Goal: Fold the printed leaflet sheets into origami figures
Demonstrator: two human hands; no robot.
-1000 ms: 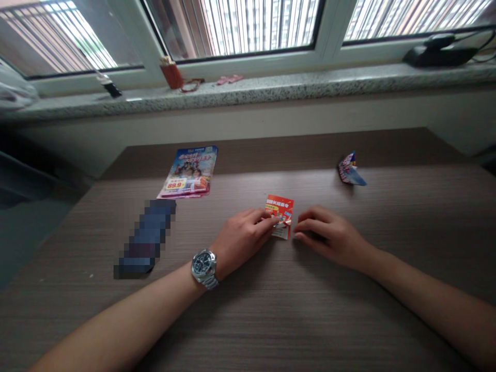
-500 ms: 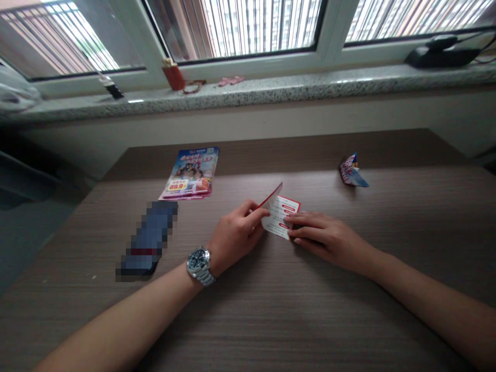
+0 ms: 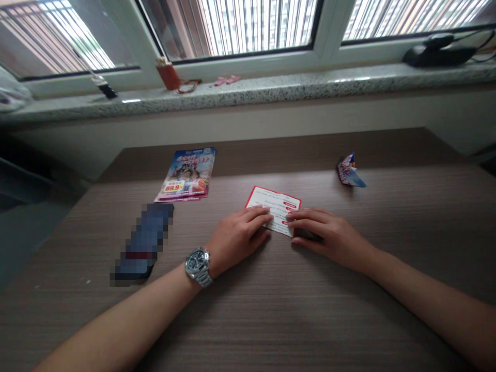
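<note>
A small white leaflet (image 3: 276,199) with a red border, red labels and printed text lies unfolded on the table, a crease running down it. My left hand (image 3: 239,233), wearing a silver watch (image 3: 198,262), rests with fingers stretched over the leaflet's left half and presses on it. Across from it, my right hand (image 3: 334,236) lays its extended fingertips on the right edge. Neither hand grips anything. The leaflet's lower left part is hidden under the left fingers.
A stack of colourful flyers (image 3: 189,173) lies at the back left, above a pixelated dark phone-like object (image 3: 143,243). A folded colourful paper piece (image 3: 350,171) stands at the back right. Behind the wooden table (image 3: 248,320), the stone windowsill (image 3: 279,93) holds a red case (image 3: 168,76).
The leaflet's left flap, raised and pinched by my left hand before, now lies down flat. My left fingers have spread onto it. My right hand stays at the right edge.
</note>
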